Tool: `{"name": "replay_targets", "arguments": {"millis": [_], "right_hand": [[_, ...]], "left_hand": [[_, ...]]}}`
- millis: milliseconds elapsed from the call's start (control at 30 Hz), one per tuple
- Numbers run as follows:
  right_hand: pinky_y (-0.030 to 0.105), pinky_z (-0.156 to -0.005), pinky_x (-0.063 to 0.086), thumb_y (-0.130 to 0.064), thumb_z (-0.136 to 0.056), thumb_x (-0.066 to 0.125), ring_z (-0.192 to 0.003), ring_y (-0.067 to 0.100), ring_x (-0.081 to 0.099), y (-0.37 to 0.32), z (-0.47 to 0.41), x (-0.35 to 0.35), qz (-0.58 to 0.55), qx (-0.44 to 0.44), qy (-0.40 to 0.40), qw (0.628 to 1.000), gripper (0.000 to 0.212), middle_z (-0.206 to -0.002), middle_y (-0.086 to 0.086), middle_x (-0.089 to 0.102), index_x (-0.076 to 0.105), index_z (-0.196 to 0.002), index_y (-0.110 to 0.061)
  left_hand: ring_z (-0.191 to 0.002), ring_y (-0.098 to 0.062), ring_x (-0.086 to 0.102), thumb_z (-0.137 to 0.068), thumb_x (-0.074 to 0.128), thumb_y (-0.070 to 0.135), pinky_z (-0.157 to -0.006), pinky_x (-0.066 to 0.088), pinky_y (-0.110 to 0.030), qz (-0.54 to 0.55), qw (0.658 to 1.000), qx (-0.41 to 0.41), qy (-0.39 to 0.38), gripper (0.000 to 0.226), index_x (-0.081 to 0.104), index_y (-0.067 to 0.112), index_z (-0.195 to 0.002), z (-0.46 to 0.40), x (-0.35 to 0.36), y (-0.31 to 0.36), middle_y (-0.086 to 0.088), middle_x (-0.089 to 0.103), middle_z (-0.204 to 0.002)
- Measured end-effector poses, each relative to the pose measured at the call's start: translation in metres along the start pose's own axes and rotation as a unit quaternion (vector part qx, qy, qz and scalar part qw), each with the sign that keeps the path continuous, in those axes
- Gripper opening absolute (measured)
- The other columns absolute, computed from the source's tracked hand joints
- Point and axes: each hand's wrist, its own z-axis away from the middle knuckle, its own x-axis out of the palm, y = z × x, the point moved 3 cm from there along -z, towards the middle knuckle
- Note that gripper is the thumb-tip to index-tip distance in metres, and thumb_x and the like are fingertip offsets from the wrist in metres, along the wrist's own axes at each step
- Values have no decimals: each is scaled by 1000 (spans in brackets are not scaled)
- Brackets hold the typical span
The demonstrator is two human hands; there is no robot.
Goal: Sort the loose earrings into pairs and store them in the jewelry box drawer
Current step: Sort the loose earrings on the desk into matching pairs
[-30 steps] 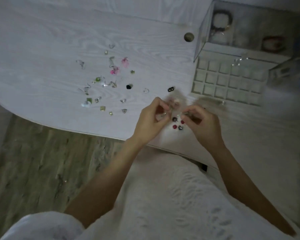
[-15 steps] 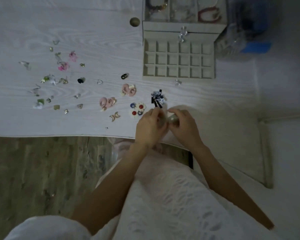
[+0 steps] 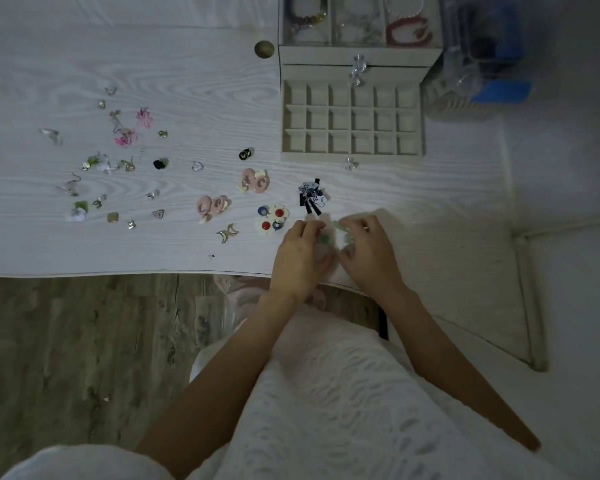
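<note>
Both hands are working close together near the front edge of the desk [image 3: 187, 64]. The left hand [image 3: 300, 258] and the right hand [image 3: 369, 252] are each pinching small pale green earrings [image 3: 340, 228], which look blurred. Loose earrings [image 3: 118, 161] are lying scattered on the left of the desk, small and mixed in colour. Nearer the hands, pairs are lying together: pink ones [image 3: 212, 206], flower ones [image 3: 272, 218] and dark tassel ones [image 3: 312, 197]. The drawer [image 3: 352, 121] is standing pulled out from the box [image 3: 359, 55], and its small square cells are holding nothing. The top tray of the box is holding bracelets [image 3: 409, 27].
</note>
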Motion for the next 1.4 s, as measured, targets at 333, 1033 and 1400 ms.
{"name": "replay_targets", "arguments": {"millis": [333, 1033, 1400], "right_hand": [[31, -88, 37, 2, -76, 59, -107, 32, 42, 7, 7, -4, 9, 4, -15, 1000, 60, -122, 18, 42, 47, -133, -10], [41, -90, 49, 12, -80, 55, -101, 29, 57, -16, 0, 8, -9, -6, -4, 1000, 50, -124, 15, 47, 51, -127, -5], [40, -96, 38, -7, -82, 62, -111, 28, 46, -105, -13, -1, 48, -168, 14, 985, 50, -113, 6, 58, 48, -129, -16]], "left_hand": [[-102, -29, 52, -70, 78, 24, -84, 46, -35, 0, 1000, -5, -10, 69, 49, 9, -131, 9, 5, 0, -15, 52, -113], [-91, -31, 61, -76, 66, 1, -74, 50, -34, 5, 1000, 9, -6, 35, 63, 3, -111, 7, -7, -9, -16, 60, -107], [-73, -3, 60, -91, 52, 31, -65, 52, -24, 26, 997, 4, 68, 20, 65, 26, -105, 51, -124, -37, 11, 68, -95]]}}
